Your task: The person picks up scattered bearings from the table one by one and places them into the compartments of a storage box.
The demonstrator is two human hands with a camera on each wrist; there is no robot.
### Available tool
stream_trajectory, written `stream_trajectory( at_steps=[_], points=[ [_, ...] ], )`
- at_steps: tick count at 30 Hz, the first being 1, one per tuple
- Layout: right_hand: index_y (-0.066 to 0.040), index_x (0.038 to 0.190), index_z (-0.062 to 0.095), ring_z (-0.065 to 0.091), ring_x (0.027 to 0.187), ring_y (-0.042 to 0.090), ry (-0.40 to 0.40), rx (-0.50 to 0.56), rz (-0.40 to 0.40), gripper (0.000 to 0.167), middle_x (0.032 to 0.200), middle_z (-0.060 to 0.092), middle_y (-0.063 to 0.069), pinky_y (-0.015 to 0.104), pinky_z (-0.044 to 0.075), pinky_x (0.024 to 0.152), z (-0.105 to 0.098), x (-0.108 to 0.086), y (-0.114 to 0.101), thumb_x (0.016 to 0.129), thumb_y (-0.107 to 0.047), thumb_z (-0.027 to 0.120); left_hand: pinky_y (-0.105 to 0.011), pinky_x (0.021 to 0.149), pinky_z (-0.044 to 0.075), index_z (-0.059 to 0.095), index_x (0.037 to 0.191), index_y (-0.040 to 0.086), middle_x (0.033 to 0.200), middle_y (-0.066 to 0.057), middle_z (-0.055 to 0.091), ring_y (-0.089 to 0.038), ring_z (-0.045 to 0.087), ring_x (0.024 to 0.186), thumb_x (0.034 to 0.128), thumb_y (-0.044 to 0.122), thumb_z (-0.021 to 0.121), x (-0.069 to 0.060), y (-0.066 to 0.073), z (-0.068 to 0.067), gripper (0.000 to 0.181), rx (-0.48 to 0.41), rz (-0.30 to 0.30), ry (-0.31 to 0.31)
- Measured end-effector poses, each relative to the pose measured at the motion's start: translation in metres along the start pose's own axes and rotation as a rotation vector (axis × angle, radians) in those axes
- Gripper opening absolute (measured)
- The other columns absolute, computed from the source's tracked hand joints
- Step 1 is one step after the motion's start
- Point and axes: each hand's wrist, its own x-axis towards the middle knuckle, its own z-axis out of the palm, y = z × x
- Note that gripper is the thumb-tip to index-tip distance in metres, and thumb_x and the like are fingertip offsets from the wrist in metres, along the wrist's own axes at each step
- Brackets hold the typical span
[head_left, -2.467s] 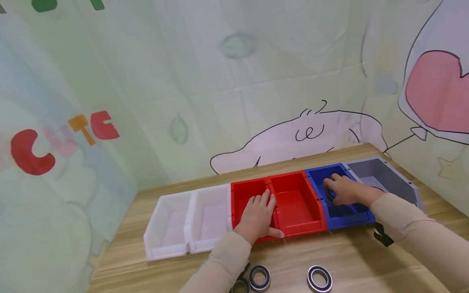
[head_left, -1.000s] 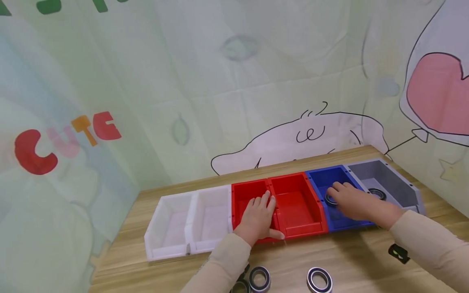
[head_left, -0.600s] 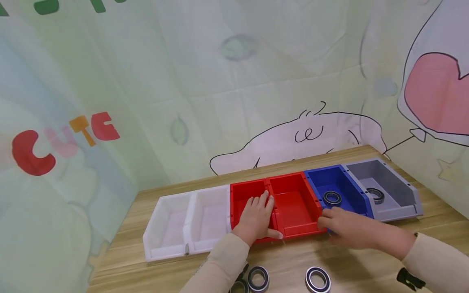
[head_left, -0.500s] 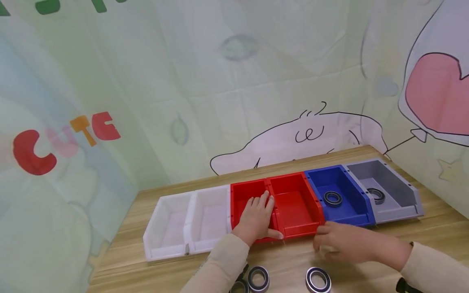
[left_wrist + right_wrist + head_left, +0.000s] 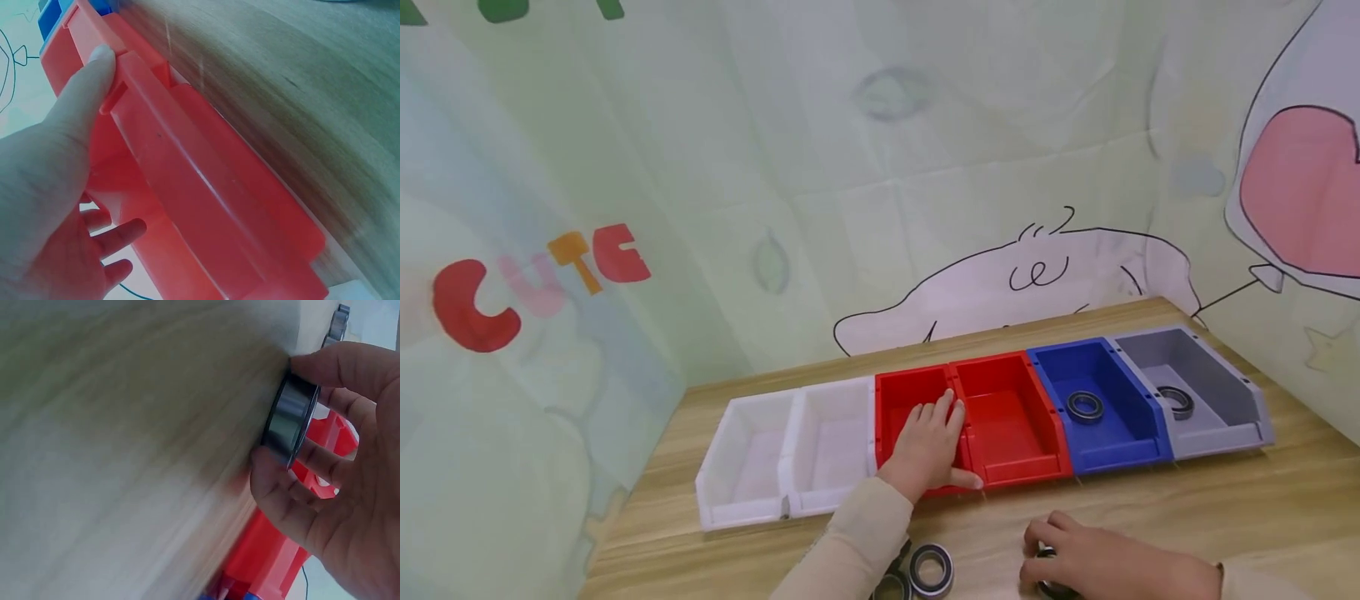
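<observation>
In the head view, my right hand (image 5: 1101, 560) is at the table's front, gripping a ball bearing (image 5: 292, 419) by its rim. The right wrist view shows thumb and fingertips on opposite sides of that bearing, which stands close to the wood. My left hand (image 5: 925, 446) rests on the left red bin (image 5: 904, 385). Its thumb lies on the front rim and its fingers extend over the bin, loosely straight, holding nothing. One bearing (image 5: 1085, 418) lies in the blue bin (image 5: 1123, 454), another bearing (image 5: 1187, 403) in the grey bin (image 5: 1213, 362).
Two white bins (image 5: 786, 467) stand at the row's left, and a second red bin (image 5: 1011, 446) sits beside the blue one. Near my left sleeve (image 5: 857, 533) lie a bearing (image 5: 947, 573) and another, partly cut off bearing (image 5: 905, 583). A printed curtain (image 5: 820, 208) hangs behind the table.
My right hand let go of the bearing in the blue bin, drew back toward the table's front and took hold of the bearing lying there. My left hand has stayed put.
</observation>
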Motion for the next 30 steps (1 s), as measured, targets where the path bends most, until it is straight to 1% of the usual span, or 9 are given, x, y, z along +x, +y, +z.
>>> stream_trajectory(
  at_steps=[2,9,12,17,19,21,23,25,30],
  points=[
    [-0.043,0.111,0.054,0.044,0.094,0.003,0.016,-0.008,0.004,0.033,0.111,0.050,-0.012,0.016,0.049,0.071,0.003,0.001,0.002,0.085,-0.059,0.043,-0.036,0.106,0.037,0.025,0.145,0.018,0.151,-0.003,0.026,-0.021,0.038,0.131,0.0647,0.071,0.062,0.001,0.000,-0.001,0.103,0.010,0.005,0.000],
    [-0.043,0.113,0.053,0.042,0.094,0.003,-0.033,0.026,0.070,0.039,0.112,0.049,-0.011,0.016,0.049,0.070,-0.003,0.004,0.002,0.080,-0.063,0.045,-0.036,0.106,0.038,0.025,0.145,0.018,0.151,-0.003,0.026,-0.021,0.036,0.132,0.0646,0.069,0.064,0.001,-0.001,-0.002,0.103,-0.015,-0.003,0.009],
    [-0.043,0.113,0.053,0.042,0.094,0.003,-0.036,0.026,0.070,0.039,0.112,0.049,-0.012,0.016,0.050,0.071,-0.005,0.004,0.000,0.080,-0.062,0.045,-0.036,0.106,0.038,0.025,0.145,0.018,0.151,-0.004,0.026,-0.021,0.036,0.132,0.0649,0.069,0.064,0.001,-0.001,-0.002,0.103,-0.015,0.000,0.009],
    [-0.044,0.110,0.055,0.042,0.093,0.000,-0.039,0.059,0.072,0.034,0.110,0.050,-0.014,0.015,0.049,0.071,-0.008,0.003,-0.002,0.082,-0.060,0.047,-0.036,0.106,0.038,0.026,0.145,0.018,0.151,-0.003,0.027,-0.021,0.038,0.131,0.0652,0.069,0.063,0.000,0.001,-0.004,0.102,-0.001,0.004,-0.001],
    [-0.044,0.109,0.056,0.043,0.093,0.000,-0.037,0.063,0.083,0.027,0.110,0.050,-0.013,0.015,0.049,0.071,-0.012,0.004,-0.004,0.085,-0.054,0.053,-0.036,0.106,0.038,0.026,0.145,0.018,0.151,-0.003,0.027,-0.021,0.038,0.131,0.0655,0.070,0.063,0.001,0.001,-0.004,0.102,0.007,0.006,-0.006],
    [-0.044,0.108,0.056,0.043,0.092,0.001,-0.025,0.050,0.094,0.022,0.110,0.049,-0.013,0.016,0.049,0.070,-0.017,0.005,-0.005,0.087,-0.041,0.060,-0.035,0.107,0.037,0.026,0.145,0.018,0.151,-0.003,0.027,-0.021,0.038,0.130,0.0657,0.070,0.062,0.001,0.002,-0.004,0.102,0.016,0.008,-0.009],
    [-0.043,0.106,0.056,0.042,0.092,0.002,-0.001,0.025,0.091,0.029,0.108,0.048,-0.012,0.017,0.047,0.069,-0.022,0.007,-0.006,0.083,-0.027,0.065,-0.035,0.107,0.036,0.025,0.145,0.018,0.151,-0.003,0.026,-0.021,0.038,0.131,0.0659,0.071,0.062,0.001,0.001,-0.004,0.102,0.023,0.006,-0.011],
    [-0.041,0.104,0.056,0.041,0.091,0.003,0.038,-0.005,0.069,0.040,0.106,0.047,-0.011,0.018,0.046,0.068,-0.027,0.009,-0.006,0.076,-0.016,0.068,-0.035,0.107,0.037,0.025,0.145,0.018,0.151,-0.003,0.026,-0.021,0.038,0.131,0.0659,0.071,0.061,0.001,0.001,-0.003,0.102,0.026,0.005,-0.010],
    [-0.036,0.103,0.057,0.042,0.089,0.003,0.121,-0.035,0.031,0.044,0.103,0.048,-0.010,0.019,0.045,0.068,-0.038,0.016,-0.003,0.071,-0.009,0.069,-0.035,0.107,0.037,0.025,0.145,0.018,0.151,-0.003,0.026,-0.021,0.038,0.131,0.0659,0.070,0.062,0.001,0.001,-0.002,0.102,0.023,0.001,-0.019]
  ],
)
